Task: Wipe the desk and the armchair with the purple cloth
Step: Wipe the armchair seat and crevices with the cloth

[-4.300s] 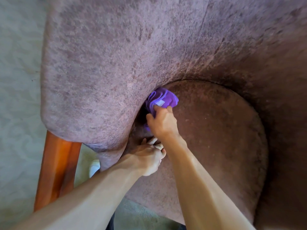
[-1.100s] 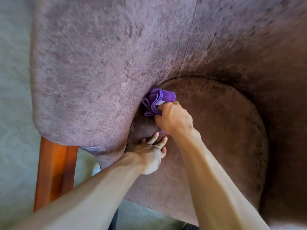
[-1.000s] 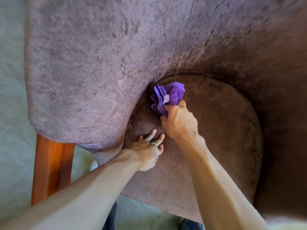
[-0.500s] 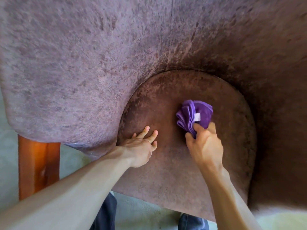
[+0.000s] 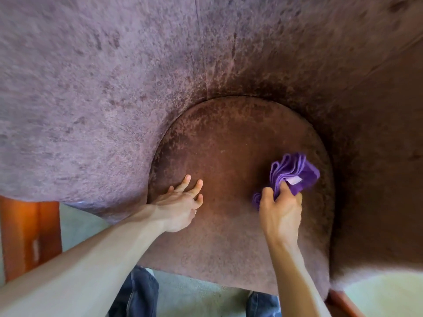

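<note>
The armchair fills the head view: a mauve velvety back and arm (image 5: 96,83) curve around a brownish seat cushion (image 5: 229,156). My right hand (image 5: 280,211) grips the bunched purple cloth (image 5: 295,171) with a white label, pressed on the right part of the seat cushion. My left hand (image 5: 178,207) lies flat on the left side of the cushion, fingers spread, holding nothing. The desk is out of view.
An orange wooden chair leg (image 5: 29,236) stands at the lower left, and another wooden piece (image 5: 343,303) shows at the lower right. Pale carpet (image 5: 196,296) lies below the seat's front edge, with my jeans-clad legs (image 5: 137,294) on it.
My right hand has carried the cloth from the crevice by the left arm across the seat cushion to its right side. My left hand has flattened and spread its fingers on the cushion.
</note>
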`<state>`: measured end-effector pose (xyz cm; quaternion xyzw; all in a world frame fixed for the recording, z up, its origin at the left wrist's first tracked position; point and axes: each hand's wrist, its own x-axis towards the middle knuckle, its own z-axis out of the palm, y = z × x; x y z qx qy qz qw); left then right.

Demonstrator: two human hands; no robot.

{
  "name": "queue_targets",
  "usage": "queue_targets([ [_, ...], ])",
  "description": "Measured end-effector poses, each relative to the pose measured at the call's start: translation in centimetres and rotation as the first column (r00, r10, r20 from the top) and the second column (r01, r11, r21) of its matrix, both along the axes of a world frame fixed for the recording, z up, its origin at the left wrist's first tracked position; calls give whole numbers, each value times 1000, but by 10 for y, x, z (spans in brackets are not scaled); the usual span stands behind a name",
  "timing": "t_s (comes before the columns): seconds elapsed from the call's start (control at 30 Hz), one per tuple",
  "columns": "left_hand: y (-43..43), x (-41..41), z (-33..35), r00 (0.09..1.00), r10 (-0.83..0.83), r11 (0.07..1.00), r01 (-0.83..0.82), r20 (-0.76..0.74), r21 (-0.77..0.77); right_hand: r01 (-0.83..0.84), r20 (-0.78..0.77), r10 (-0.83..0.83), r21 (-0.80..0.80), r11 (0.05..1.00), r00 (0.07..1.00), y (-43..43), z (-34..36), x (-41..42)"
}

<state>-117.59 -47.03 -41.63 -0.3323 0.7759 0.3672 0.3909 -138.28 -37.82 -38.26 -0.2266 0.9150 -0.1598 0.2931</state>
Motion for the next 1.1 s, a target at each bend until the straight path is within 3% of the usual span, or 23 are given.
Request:
queue_targets([
  [0.07,0,0,3,1000,1,1000,-1,0,8,-58,138,48,69,996,989,-9,-5,8],
  [0.13,-1,-1,5,1000,3,1000,-3,0,13,-66,215,65,-3,998,974,-21,-4,10],
  [0.23,-1,-2,7,1000,-2,1000,2,2,19,92,113,-76,-146,985,991,-47,-1,1],
  [0.33,-2,-1,4,1000,-10,1000,10,-2,20,236,184,-206,-160,958,961,-89,-6,0],
  [0.47,-3,1,3,1000,3,999,-2,-17,35,125,381,-85,-82,989,921,-116,-12,7],
  [0.5,-4,1,3,1000,1,999,0,-19,33,109,371,-60,-112,988,927,-115,-12,9],
  [0.63,-3,0,6,1000,10,999,-9,-12,40,145,48,-140,-138,980,989,-105,-19,12],
  [0.67,-4,-1,7,1000,4,999,-4,-7,45,111,45,-107,-94,989,993,-104,-19,16],
  [0.73,-7,-2,9,1000,-14,998,13,4,55,-118,92,118,0,993,989,-101,-19,29],
  [0.83,-8,-5,13,1000,-12,998,12,6,69,-405,163,393,47,913,905,-96,-10,51],
  [1.03,-5,-7,21,999,36,998,-38,37,46,-584,314,544,44,810,778,-82,-3,87],
  [1.1,-5,-7,22,998,53,998,-54,26,40,-566,292,540,6,824,790,-79,-3,82],
])
